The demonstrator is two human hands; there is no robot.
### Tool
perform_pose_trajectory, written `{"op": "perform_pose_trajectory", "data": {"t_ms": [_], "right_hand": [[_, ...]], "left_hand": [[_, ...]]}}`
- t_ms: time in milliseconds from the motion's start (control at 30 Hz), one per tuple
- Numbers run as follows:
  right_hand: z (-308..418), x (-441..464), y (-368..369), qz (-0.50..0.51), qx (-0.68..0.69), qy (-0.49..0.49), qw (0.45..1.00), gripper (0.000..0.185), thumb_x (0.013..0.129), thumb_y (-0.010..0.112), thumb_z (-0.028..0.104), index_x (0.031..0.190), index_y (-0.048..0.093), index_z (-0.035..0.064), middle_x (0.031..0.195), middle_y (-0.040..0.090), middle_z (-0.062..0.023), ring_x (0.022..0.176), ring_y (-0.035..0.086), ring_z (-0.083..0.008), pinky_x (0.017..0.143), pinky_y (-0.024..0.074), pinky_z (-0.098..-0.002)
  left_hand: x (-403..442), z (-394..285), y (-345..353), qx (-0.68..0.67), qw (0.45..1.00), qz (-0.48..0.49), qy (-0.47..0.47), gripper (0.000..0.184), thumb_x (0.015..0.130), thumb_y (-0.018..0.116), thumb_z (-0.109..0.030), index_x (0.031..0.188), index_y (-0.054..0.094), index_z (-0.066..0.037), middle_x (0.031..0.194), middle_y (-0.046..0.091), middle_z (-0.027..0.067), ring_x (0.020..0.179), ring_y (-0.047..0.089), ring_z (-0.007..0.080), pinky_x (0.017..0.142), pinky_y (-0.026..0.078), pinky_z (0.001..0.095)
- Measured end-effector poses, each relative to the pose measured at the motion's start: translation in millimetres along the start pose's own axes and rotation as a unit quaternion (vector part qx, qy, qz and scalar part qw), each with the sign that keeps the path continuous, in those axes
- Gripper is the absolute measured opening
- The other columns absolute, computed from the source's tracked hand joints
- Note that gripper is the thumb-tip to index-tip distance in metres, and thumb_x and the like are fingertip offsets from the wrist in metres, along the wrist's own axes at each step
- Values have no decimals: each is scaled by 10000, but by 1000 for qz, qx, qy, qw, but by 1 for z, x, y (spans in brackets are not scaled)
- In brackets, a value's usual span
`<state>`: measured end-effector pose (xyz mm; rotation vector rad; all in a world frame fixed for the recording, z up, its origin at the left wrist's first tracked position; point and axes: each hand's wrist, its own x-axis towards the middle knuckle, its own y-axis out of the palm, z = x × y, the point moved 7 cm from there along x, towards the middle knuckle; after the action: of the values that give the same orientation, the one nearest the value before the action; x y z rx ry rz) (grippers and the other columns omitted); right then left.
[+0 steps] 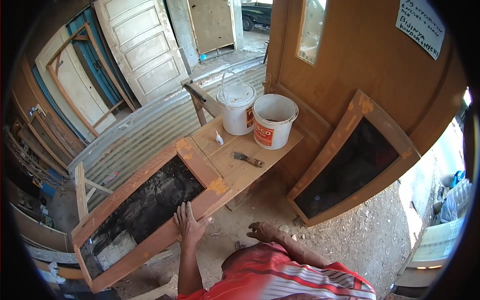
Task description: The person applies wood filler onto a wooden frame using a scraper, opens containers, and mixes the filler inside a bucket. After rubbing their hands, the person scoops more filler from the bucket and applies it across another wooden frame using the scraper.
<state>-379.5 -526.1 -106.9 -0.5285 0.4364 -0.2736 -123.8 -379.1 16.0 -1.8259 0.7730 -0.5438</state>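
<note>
My left hand lies with its fingers flat on the near rail of a brown wooden window frame with a dark, smudged glass pane. Orange-brown patches mark the corners of this frame, which rests on a plank bench. Away from the bench, my right hand hangs in the air over the dirt floor, fingers loosely bent and apart, nothing in it. A putty knife with a worn handle lies on the plank. Beyond it is a small white bottle.
Two white buckets, one lidded and one open, stand on the bench's far end. A second glazed frame leans against a brown door. Corrugated sheet metal lies behind the bench. Debris litters the floor.
</note>
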Motion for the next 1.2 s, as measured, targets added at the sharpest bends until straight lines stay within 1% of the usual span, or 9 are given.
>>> {"op": "perform_pose_trajectory", "data": {"t_ms": [133, 333, 433, 567, 667, 833, 967, 1067, 1200], "right_hand": [[-25, -20, 2, 50, -20, 20, 998, 600, 978, 669, 452, 1323, 637, -38, 1137, 739, -256, 1103, 704, -381, 971, 555, -438], [-59, -67, -41, -31, 7, 18, 999, 610, 962, 689, 449, 1314, 641, -46, 1084, 758, -228, 1027, 730, -379, 942, 566, -441], [-88, -103, -50, -41, 11, 43, 998, 573, 952, 707, 425, 1276, 667, -46, 1090, 752, -237, 992, 739, -375, 911, 573, -451], [-120, -135, -41, 25, -8, -29, 999, 490, 936, 705, 427, 1215, 721, 25, 1126, 740, -245, 1045, 730, -383, 914, 568, -472], [-120, -161, -48, -16, -42, -2, 999, 474, 944, 717, 397, 1155, 720, -27, 1070, 755, -243, 984, 744, -378, 850, 580, -465], [-113, -182, -62, 15, -103, -31, 994, 521, 936, 724, 400, 1207, 703, -45, 1073, 761, -243, 1000, 747, -384, 874, 590, -454], [-152, -185, -63, -31, 16, 91, 995, 610, 925, 728, 461, 1261, 686, -47, 1112, 746, -267, 1037, 737, -396, 897, 586, -466], [-134, -179, -70, -34, -72, 9, 997, 461, 967, 671, 402, 1191, 703, 1, 1044, 751, -250, 943, 730, -436, 837, 578, -495], [-165, -146, -41, -55, -52, 39, 996, 500, 972, 652, 439, 1233, 681, 14, 1112, 728, -268, 1042, 701, -460, 899, 559, -518]], "left_hand": [[-4, -8, 5, 64, 997, -35, -21, 1127, 706, 913, -430, 1596, 331, -57, 1618, 353, 202, 1528, 287, 369, 1280, 143, 571], [2, 5, 21, 108, 987, -117, -22, 1162, 617, 977, -388, 1566, 384, -76, 1502, 442, 148, 1452, 387, 312, 1266, 218, 530], [2, 3, 19, 108, 988, -101, -38, 1154, 622, 981, -385, 1556, 392, -51, 1452, 458, 140, 1424, 408, 300, 1264, 229, 521], [6, -4, 17, 118, 987, -84, -74, 1093, 652, 977, -371, 1526, 416, -29, 1438, 448, 148, 1407, 409, 322, 1226, 254, 511], [7, 3, 22, 117, 987, -79, -80, 1031, 658, 977, -363, 1476, 450, -23, 1426, 447, 154, 1388, 417, 334, 1176, 286, 507], [-2, 6, 30, 134, 984, -94, -71, 974, 652, 979, -358, 1425, 481, -39, 1388, 465, 157, 1353, 443, 336, 1126, 317, 516], [-18, 3, 31, 140, 978, -147, -47, 947, 667, 959, -324, 1440, 483, -53, 1360, 492, 161, 1330, 470, 349, 1122, 338, 523], [-28, 6, 26, 149, 971, -182, -50, 911, 686, 935, -296, 1451, 496, -67, 1340, 515, 160, 1318, 486, 351, 1112, 361, 528], [-7, 20, 47, 170, 970, -165, -49, 869, 717, 911, -266, 1465, 506, -87, 1340, 528, 155, 1324, 495, 351, 1110, 369, 527]]}}
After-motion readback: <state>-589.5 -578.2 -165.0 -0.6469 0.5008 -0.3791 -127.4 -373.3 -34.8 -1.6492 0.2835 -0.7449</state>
